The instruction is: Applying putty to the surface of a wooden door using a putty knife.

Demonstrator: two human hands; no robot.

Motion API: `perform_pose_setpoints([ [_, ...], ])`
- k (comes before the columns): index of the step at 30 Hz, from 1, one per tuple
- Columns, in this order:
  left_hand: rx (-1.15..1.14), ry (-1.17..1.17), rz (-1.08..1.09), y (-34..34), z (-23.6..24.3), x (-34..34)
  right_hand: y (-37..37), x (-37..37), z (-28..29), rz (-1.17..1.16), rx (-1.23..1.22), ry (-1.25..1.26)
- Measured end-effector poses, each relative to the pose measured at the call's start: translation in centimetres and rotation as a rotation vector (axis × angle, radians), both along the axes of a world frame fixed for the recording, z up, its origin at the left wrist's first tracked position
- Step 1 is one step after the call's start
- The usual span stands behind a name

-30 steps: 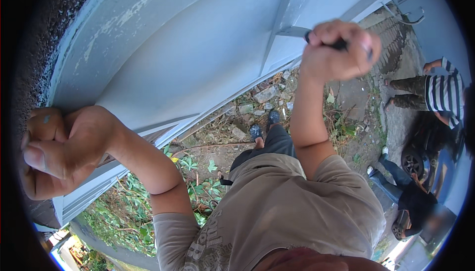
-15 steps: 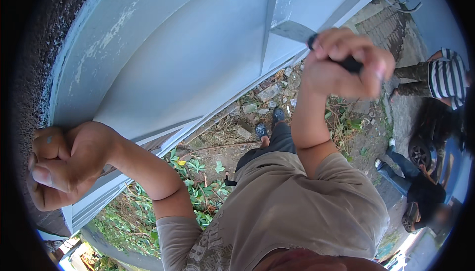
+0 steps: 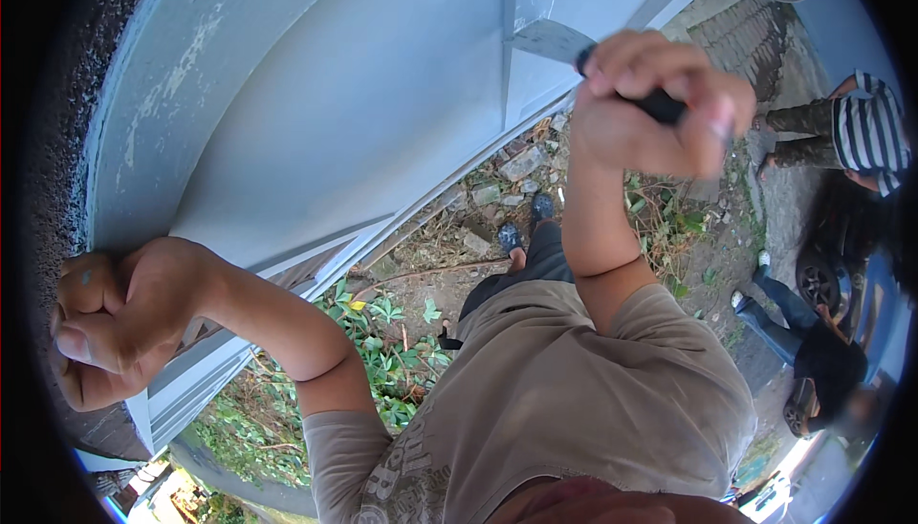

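- At the far left I see my left hand [image 3: 115, 333] curled tight around the edge of the grey-blue painted metal panel [image 3: 354, 113]; the fingers wrap the rim and the thumb lies across them, so the grasp is closed on that edge.
- Beside that hand, further left, a dark rough wall surface [image 3: 67, 94] runs up the frame.
- The panel fills the upper middle, with pale worn patches of paint near its left side and a raised vertical rib [image 3: 510, 36] toward the right.
- Below the panel, near its lower edge, green weeds [image 3: 382, 352] and bits of rubble [image 3: 497, 189] lie on the ground.
- My own grey-brown shirt [image 3: 574, 409] takes up the lower middle.
- To the right, my right hand [image 3: 660, 103] is clenched in a fist around the dark handle of a scraper [image 3: 555, 41]; its flat metal blade lies against the panel, just right of the rib.
- At the far right, well apart from me, a person in a striped top [image 3: 865, 132] sits on the ground, and another person in dark clothes [image 3: 822, 361] is lower down.
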State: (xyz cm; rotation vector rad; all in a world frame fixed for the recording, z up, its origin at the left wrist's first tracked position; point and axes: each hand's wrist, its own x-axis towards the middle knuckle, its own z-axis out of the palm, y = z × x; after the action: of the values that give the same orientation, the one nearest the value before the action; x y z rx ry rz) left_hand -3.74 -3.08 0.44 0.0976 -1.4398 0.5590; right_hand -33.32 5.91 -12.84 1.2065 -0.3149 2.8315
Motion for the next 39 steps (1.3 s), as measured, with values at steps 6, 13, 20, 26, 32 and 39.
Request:
perform_pose_setpoints([
  [6,-0.001,-0.005,0.028,0.1,0.1,-0.2,-1.4,-0.5,-1.5,-0.024,0.115,-0.032],
  [13,0.015,0.06,0.074,-0.4,0.3,-0.4,-3.2,-0.6,-1.8,-0.214,0.319,-0.042],
  [20,-0.035,0.097,0.092,-0.4,0.3,-0.3,-3.5,-0.5,-2.6,-0.26,0.433,0.042],
  [26,0.023,0.021,0.062,-0.2,-0.3,-0.5,-4.4,-0.6,-2.9,-0.189,0.459,-0.04],
  [32,0.08,0.155,0.027,0.7,-0.2,-2.0,-4.4,-0.6,-5.5,-0.213,0.67,0.0],
  [39,0.115,0.087,0.068,0.4,-0.5,-0.7,2.0,-1.9,3.4,-0.115,0.223,0.076],
])
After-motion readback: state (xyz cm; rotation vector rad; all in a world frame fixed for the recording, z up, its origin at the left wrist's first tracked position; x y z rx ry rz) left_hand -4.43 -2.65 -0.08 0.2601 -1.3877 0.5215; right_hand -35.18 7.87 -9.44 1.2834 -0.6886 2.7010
